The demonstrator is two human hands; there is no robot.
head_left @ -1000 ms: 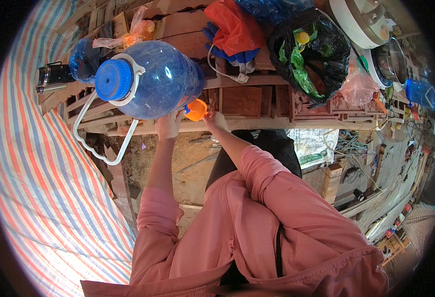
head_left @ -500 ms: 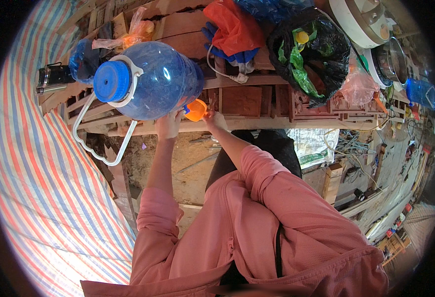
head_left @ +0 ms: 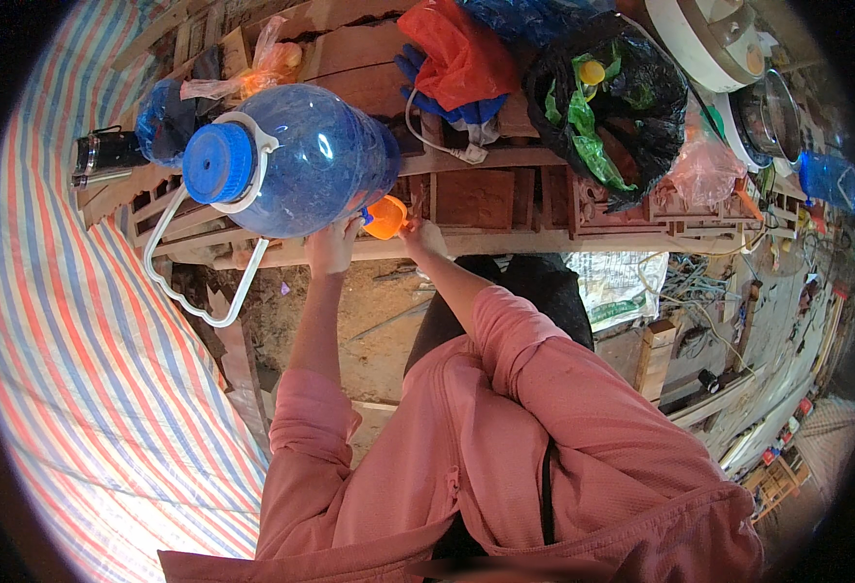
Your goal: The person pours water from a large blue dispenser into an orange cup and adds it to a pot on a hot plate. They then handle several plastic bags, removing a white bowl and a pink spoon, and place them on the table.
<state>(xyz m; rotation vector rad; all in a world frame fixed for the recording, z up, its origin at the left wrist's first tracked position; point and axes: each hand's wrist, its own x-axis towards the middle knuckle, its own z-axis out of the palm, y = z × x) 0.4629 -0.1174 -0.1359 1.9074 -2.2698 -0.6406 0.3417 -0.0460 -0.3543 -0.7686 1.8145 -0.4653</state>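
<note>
Wooden bench (head_left: 505, 199), cluttered with bags: left hand (head_left: 330, 248) props the big blue jug (head_left: 301, 160), fingers spread underneath; right hand (head_left: 425, 236) pinches an orange cup (head_left: 385, 217).

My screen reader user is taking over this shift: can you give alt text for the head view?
A person in a pink long-sleeved top steadies a large blue water jug with the left hand while the right hand touches a small orange cup at its base. The jug lies tilted on a cluttered wooden bench, beside a black plastic bag and a striped tarp.
</note>
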